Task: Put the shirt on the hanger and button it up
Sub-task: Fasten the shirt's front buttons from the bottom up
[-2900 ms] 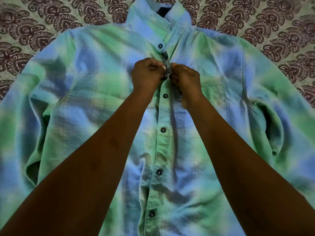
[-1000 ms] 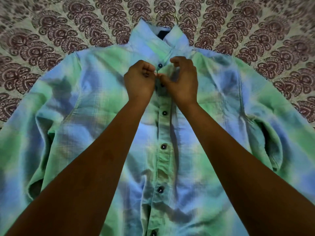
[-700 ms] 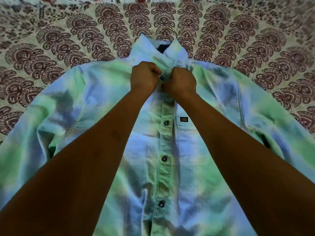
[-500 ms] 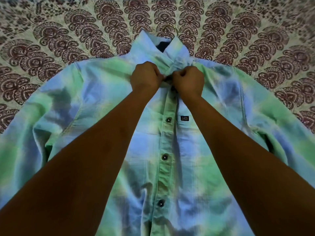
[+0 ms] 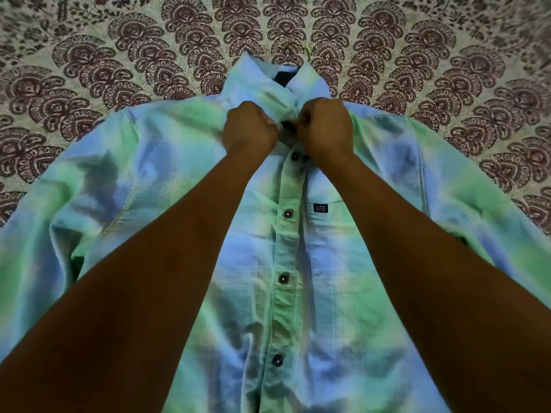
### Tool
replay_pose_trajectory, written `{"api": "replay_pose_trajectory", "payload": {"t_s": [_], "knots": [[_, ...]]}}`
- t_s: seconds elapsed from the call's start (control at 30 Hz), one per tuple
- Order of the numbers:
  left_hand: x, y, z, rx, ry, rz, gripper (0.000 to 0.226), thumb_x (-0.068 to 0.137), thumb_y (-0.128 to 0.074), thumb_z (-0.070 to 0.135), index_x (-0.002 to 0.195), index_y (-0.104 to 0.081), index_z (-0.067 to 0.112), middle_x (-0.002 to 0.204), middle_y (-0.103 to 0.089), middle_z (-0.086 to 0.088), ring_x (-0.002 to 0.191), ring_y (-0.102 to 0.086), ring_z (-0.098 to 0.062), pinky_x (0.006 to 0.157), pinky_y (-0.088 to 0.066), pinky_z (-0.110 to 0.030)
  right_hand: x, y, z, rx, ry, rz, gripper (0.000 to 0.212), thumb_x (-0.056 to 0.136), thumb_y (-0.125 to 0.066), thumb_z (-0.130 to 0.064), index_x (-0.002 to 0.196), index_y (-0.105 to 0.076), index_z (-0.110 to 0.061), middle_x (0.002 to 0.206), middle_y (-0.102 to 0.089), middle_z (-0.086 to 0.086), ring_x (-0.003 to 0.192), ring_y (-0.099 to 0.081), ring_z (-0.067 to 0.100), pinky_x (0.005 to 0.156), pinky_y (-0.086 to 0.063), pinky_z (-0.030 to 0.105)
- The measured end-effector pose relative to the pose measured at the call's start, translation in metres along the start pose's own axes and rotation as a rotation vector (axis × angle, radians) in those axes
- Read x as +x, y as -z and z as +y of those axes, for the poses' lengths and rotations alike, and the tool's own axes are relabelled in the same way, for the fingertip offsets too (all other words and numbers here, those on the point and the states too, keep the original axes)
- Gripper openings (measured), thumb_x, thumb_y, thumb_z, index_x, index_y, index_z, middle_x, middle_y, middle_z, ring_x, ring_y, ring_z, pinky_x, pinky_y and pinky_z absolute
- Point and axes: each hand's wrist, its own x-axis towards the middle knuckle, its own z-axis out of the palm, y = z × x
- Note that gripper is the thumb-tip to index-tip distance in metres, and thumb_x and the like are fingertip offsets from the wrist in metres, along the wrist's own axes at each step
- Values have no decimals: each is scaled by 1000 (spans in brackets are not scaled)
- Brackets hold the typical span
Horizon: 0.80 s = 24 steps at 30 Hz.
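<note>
The shirt (image 5: 185, 186), a green and blue checked one, lies front up and spread wide on a bedspread (image 5: 89, 64) printed with dark red fan shapes, its sleeves reaching toward both side edges of the view. From the left, the left sleeve bunches in folds near the lower left, and the left forearm crosses the chest up to the left hand (image 5: 250, 131), which is curled into a fist with its fingers (image 5: 269, 126) pinching the placket edge just below the collar (image 5: 262, 79). Right beside it, almost touching, the right hand (image 5: 326, 128) is curled the same way and pinches the facing edge of cloth; whatever sits between the two fists is too dark to make out. Under the hands a row of dark buttons (image 5: 287, 214) runs down the closed front, four of them showing. Just right of that row sits a small dark label (image 5: 320, 207) at the top of a chest pocket. Above the collar a thin curved hook of the hanger (image 5: 293, 46) shows against the bedspread; the rest of it is hidden inside the shirt
</note>
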Motion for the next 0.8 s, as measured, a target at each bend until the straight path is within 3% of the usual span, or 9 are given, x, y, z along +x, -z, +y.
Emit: {"api": "replay_pose_trajectory", "payload": {"t_s": [0.1,0.17,0.23,0.33,0.47,0.67,0.8], "knots": [[-3,2,2,-205,94,19,19,73,-67,21,63,-65,5,79,-71,-18,81,-68,-31,77,-57,-34,-1,-6,3,824,-427,205,32,77,-64,-8,49,-51,-15,55,-52,6,63,-51,20,63,-40,32],[-2,2,6,-392,173,10,19,59,-70,24,53,-62,7,67,-68,-21,72,-70,-34,72,-59,-45,-8,-13,1,1242,-560,138,33,78,-65,0,52,-56,-18,49,-53,0,54,-49,17,61,-45,32],[2,2,8,-451,212,-12,18,54,-68,25,50,-57,11,62,-66,-18,67,-70,-33,71,-59,-47,-19,-20,-3,1398,-541,40,25,82,-62,2,62,-59,-13,53,-56,1,52,-50,15,56,-47,25],[-1,5,13,-483,245,-95,16,68,-69,15,66,-58,3,65,-62,-15,55,-62,-26,68,-59,-40,-26,-30,-1,1492,-456,34,18,84,-61,4,70,-62,-8,61,-63,3,62,-58,18,63,-52,24],[-3,7,12,-548,301,-213,10,82,-62,7,87,-56,2,76,-54,-16,62,-51,-22,55,-43,-26,-25,-33,1,1381,-453,31,21,83,-61,5,70,-58,-11,69,-58,9,66,-56,20,68,-51,26],[-3,4,11,-547,345,-269,8,85,-56,6,90,-59,1,65,-51,-9,63,-47,-20,54,-38,-25,-26,-32,2,1352,-494,-18,23,83,-58,11,72,-54,-9,70,-55,8,63,-55,18,65,-52,23],[-3,-2,9,-507,342,-216,23,80,-58,7,98,-64,-6,67,-54,-11,68,-53,-24,54,-38,-25,-27,-35,1,1321,-504,-14,23,81,-59,12,70,-55,-7,68,-56,8,58,-56,15,60,-52,19]]}}
